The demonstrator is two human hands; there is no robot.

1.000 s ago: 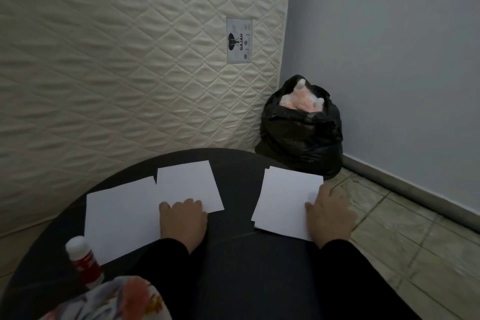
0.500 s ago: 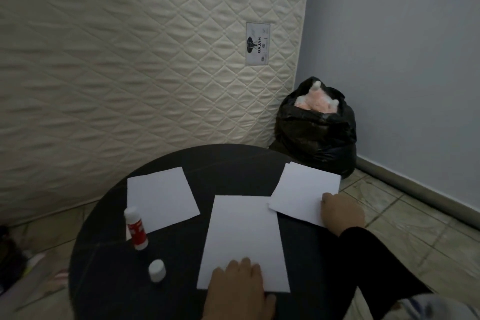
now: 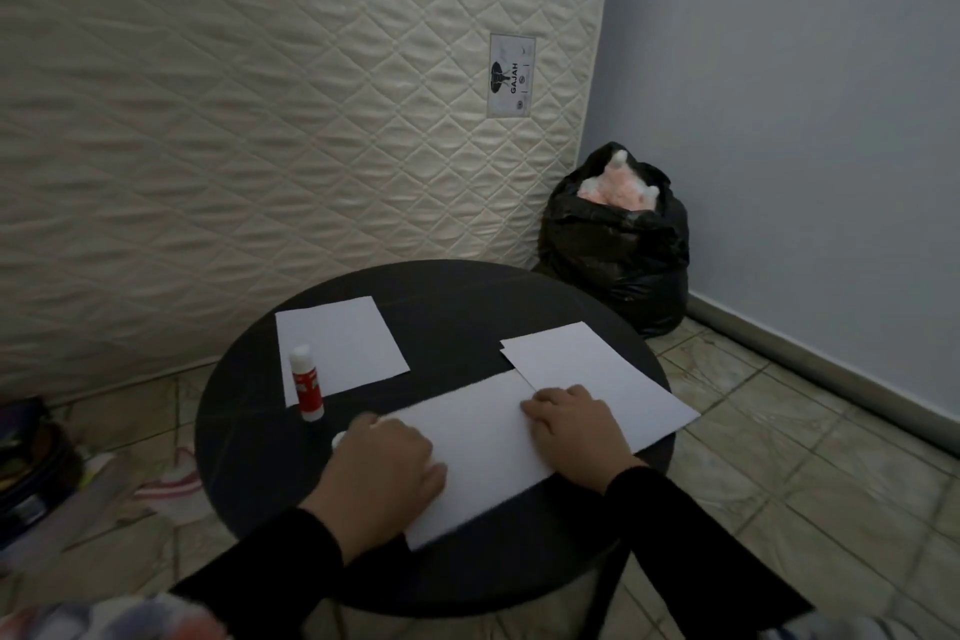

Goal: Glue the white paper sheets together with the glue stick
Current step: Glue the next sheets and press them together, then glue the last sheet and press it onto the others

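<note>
Three white paper sheets lie on a round black table [image 3: 447,291]. The near sheet [image 3: 478,447] lies in front of me, its right end meeting the right sheet [image 3: 587,369]. My left hand [image 3: 387,463] rests flat on the near sheet's left end. My right hand [image 3: 571,426] presses where the two sheets meet, fingers bent. A third sheet [image 3: 337,348] lies at the far left. The red-and-white glue stick [image 3: 305,385] stands uncapped on that sheet's near edge. Its white cap [image 3: 338,439] peeks out beside my left hand.
A quilted cream mattress [image 3: 260,94] leans against the wall behind the table. A full black rubbish bag [image 3: 618,244] sits in the corner to the right. Bags and clutter [image 3: 36,473] lie on the tiled floor at the left.
The near sheet has turned and slid right until it meets the right sheet. My right hand moved from the right sheet's edge onto the join. My left hand shifted to the sheet's left end.
</note>
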